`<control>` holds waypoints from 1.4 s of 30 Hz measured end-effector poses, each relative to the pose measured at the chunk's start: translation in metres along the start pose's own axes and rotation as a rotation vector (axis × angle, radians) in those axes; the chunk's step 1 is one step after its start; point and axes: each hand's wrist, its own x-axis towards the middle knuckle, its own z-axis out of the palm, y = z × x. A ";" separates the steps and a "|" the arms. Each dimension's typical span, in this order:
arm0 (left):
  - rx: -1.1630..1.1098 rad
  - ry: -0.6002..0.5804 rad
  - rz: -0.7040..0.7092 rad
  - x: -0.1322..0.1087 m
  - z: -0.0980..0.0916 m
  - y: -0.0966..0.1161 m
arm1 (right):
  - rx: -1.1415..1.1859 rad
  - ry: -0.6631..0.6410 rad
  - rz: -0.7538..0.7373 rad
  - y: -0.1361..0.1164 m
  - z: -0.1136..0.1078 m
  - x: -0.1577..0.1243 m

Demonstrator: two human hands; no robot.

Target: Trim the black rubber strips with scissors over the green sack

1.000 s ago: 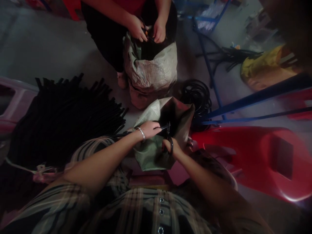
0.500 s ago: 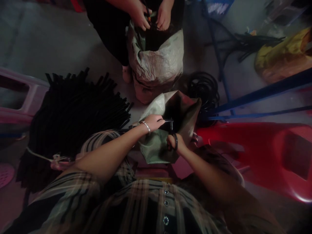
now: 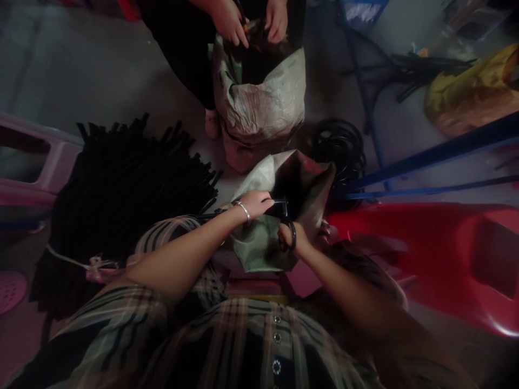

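Left hand [image 3: 253,204] grips black tube [image 3: 279,208] pointing rightward into sack [image 3: 257,251].

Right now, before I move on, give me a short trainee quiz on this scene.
1. Which hand wears the metal bangle?
2. True or false: a co-worker's hand is at the mouth of a second sack.
3. What lies heaped to the left of the greenish woven sack?

Key:
1. The left hand.
2. True.
3. Cut lengths of black tubing.
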 end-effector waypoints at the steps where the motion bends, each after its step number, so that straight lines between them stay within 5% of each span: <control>1: 0.003 0.003 0.003 0.000 0.000 -0.001 | 0.006 0.008 -0.004 -0.001 0.000 -0.001; 9: -0.044 0.032 -0.024 0.001 -0.001 -0.003 | -0.048 0.044 -0.006 0.003 -0.003 0.008; 18: -0.443 0.007 -0.155 0.000 0.004 -0.002 | -0.194 -0.068 -0.111 0.015 0.000 0.017; 42: -0.467 -0.102 -0.021 0.000 0.010 -0.001 | -0.174 -0.069 -0.034 0.009 -0.002 0.010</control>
